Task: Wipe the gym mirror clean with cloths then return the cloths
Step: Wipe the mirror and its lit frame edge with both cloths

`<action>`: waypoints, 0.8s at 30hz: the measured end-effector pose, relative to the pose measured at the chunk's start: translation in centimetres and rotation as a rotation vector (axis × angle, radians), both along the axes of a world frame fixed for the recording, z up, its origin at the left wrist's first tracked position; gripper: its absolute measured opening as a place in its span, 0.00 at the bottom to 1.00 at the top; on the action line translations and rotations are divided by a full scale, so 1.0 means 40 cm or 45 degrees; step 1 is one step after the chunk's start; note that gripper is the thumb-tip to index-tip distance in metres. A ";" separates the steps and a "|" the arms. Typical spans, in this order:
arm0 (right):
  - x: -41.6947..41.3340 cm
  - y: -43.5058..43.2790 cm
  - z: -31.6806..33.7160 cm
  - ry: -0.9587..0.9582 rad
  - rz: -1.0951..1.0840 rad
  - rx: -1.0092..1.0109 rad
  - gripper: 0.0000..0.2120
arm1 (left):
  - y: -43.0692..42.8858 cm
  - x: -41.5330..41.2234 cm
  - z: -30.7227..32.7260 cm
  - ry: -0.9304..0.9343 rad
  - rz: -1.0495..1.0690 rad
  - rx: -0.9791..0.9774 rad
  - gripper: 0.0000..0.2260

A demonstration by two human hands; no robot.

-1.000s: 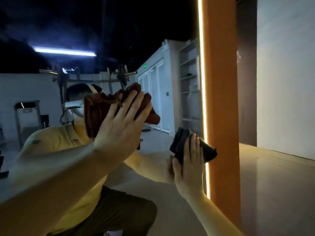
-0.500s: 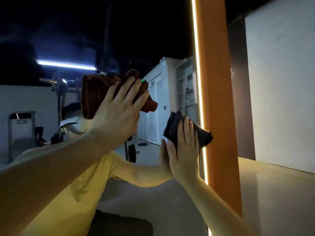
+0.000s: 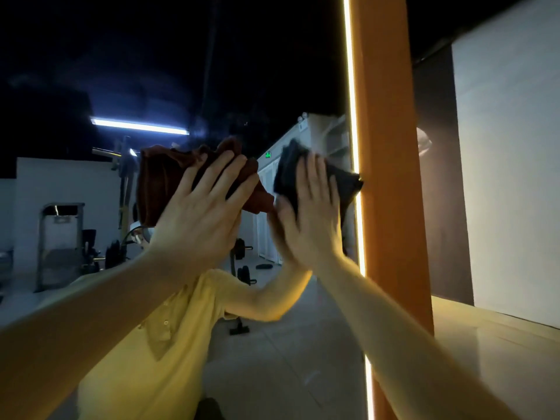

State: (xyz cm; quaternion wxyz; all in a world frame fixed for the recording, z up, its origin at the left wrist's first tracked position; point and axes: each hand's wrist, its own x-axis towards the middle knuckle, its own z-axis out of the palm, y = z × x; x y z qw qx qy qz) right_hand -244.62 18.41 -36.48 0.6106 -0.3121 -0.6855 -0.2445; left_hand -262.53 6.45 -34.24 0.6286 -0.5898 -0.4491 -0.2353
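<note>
The gym mirror (image 3: 188,71) fills the left and middle of the head view, bounded on the right by a lit strip and an orange frame (image 3: 391,177). My left hand (image 3: 200,219) presses a crumpled brown cloth (image 3: 160,183) flat against the glass, fingers spread. My right hand (image 3: 312,216) presses a black cloth (image 3: 342,183) against the glass right beside the lit edge; this hand is motion-blurred. The two cloths nearly touch. My reflection in a yellow shirt shows below the hands.
The glowing light strip (image 3: 351,116) runs down the mirror's right edge. Right of the orange frame are a dark panel (image 3: 439,192), a white wall (image 3: 515,177) and a pale floor (image 3: 500,359). The mirror reflects gym machines, weights and white cabinets.
Both hands have slid upward on the glass with their cloths. The right hand has risen more, bringing the black cloth level with and close to the brown one.
</note>
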 end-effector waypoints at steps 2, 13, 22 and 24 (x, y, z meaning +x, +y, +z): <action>0.011 0.003 -0.185 -0.253 0.020 0.121 0.32 | -0.001 -0.005 -0.001 -0.021 -0.002 0.015 0.25; -0.013 -0.005 0.218 0.072 0.102 0.030 0.30 | 0.003 -0.011 -0.005 -0.070 -0.114 0.050 0.24; 0.114 0.053 0.067 -0.223 -0.017 0.140 0.28 | -0.047 -0.098 0.019 -0.114 -0.142 0.030 0.23; 0.099 0.048 0.247 -0.037 -0.094 0.005 0.31 | -0.055 -0.111 0.029 -0.072 -0.114 -0.001 0.23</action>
